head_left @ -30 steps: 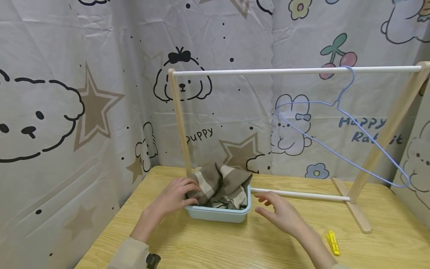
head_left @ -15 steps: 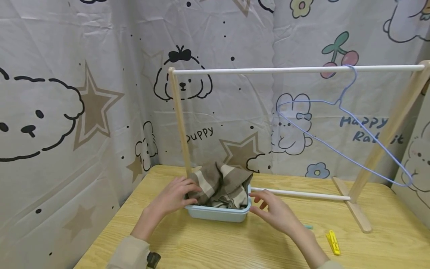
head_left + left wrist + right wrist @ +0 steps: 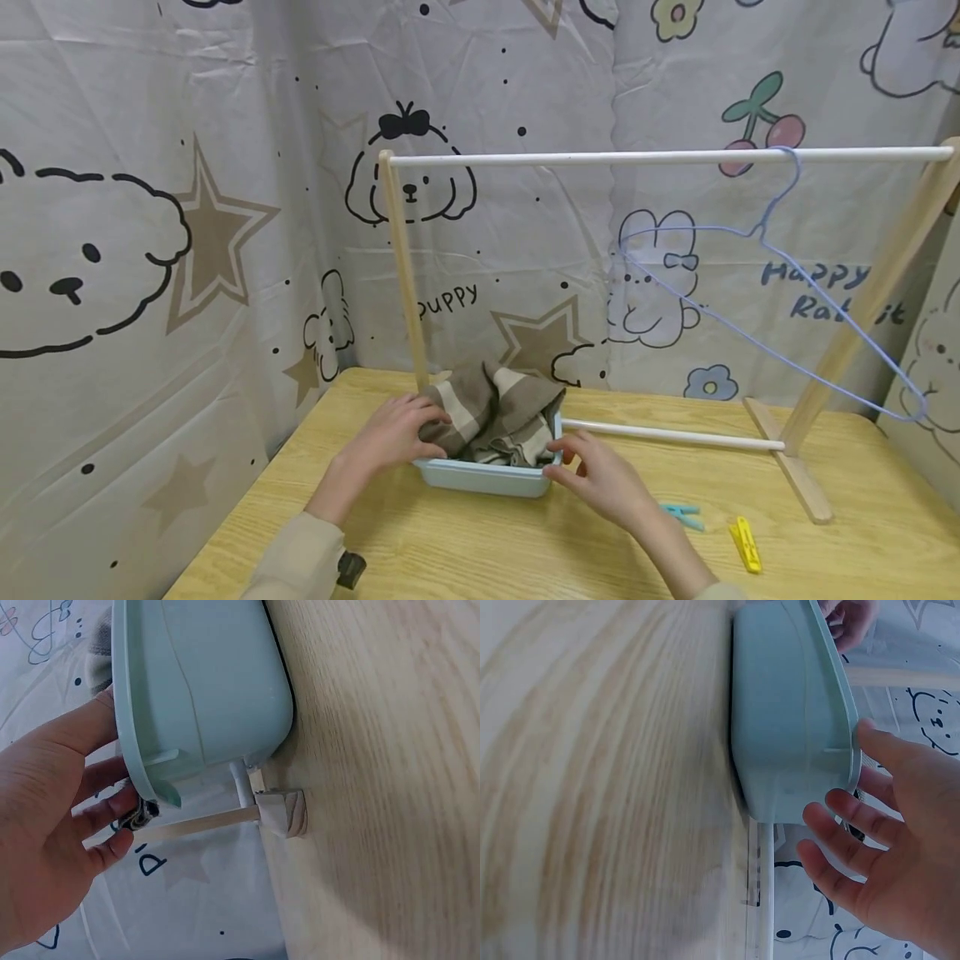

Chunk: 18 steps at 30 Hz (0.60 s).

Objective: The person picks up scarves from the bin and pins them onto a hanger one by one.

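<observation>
A light-blue plastic box (image 3: pixel 480 479) stands on the wooden table, with a brown-and-cream checked cloth (image 3: pixel 468 408) heaped in it above the rim. My left hand (image 3: pixel 393 433) lies at the box's left end, its fingers bent loosely over the rim and touching the cloth. In the left wrist view, a bit of cloth shows at the fingertips of the left hand (image 3: pixel 52 817). At the right end, my right hand (image 3: pixel 596 475) reaches the near corner. Its thumb touches the rim in the right wrist view, while the other fingers of that hand (image 3: pixel 900 832) spread loosely beside the wall.
A drying rack with a white top rail (image 3: pixel 585 158) stands behind the box. From its right part hangs a blue hanger (image 3: pixel 757 233). A blue clothespin (image 3: pixel 682 514) and a yellow clothespin (image 3: pixel 745 544) lie right of my right hand. Printed curtains enclose the table.
My right hand has moved left from beside the box to its right rim. The blue clothespin has come into view behind it. The left hand, box and cloth stay about where they were.
</observation>
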{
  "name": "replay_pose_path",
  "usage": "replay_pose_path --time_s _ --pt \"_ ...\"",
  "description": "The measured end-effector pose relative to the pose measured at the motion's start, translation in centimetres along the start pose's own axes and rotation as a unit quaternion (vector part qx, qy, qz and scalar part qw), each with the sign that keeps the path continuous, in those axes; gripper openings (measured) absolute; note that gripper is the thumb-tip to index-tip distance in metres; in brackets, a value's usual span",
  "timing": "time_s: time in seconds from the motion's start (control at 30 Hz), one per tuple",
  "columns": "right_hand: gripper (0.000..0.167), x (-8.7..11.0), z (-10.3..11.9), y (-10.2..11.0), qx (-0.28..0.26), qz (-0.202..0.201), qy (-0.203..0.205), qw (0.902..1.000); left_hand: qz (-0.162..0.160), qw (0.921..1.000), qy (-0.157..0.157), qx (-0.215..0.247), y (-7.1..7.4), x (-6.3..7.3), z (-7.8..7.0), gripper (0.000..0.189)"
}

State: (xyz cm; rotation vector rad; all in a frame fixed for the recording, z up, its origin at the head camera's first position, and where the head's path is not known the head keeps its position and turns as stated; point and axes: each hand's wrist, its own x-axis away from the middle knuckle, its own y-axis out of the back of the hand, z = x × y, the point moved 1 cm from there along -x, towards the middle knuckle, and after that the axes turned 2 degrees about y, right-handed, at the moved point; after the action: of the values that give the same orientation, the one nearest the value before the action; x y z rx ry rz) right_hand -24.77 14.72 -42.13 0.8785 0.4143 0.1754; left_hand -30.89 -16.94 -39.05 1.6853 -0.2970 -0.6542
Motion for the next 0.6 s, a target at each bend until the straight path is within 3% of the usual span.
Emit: replay_pose_path --time_s 0.33,0.5,0.6 --pt "0.038 -0.2 0.2 -0.2 -0.011 0.001 -0.028 0.9995 0.038 0.9965 0.026 -0.07 0.0 -1.0 -0.3 0.038" --pt "0.036 -0.1 0.2 -0.2 -0.017 0.003 -0.046 0.9988 0.053 0.9948 0.025 -0.083 -0.2 -1.5 -0.5 0.017" --pt "0.034 -0.1 0.1 -0.3 -0.016 0.009 -0.058 0.9981 0.044 0.9961 0.025 -0.072 -0.2 -1.5 -0.4 0.007"
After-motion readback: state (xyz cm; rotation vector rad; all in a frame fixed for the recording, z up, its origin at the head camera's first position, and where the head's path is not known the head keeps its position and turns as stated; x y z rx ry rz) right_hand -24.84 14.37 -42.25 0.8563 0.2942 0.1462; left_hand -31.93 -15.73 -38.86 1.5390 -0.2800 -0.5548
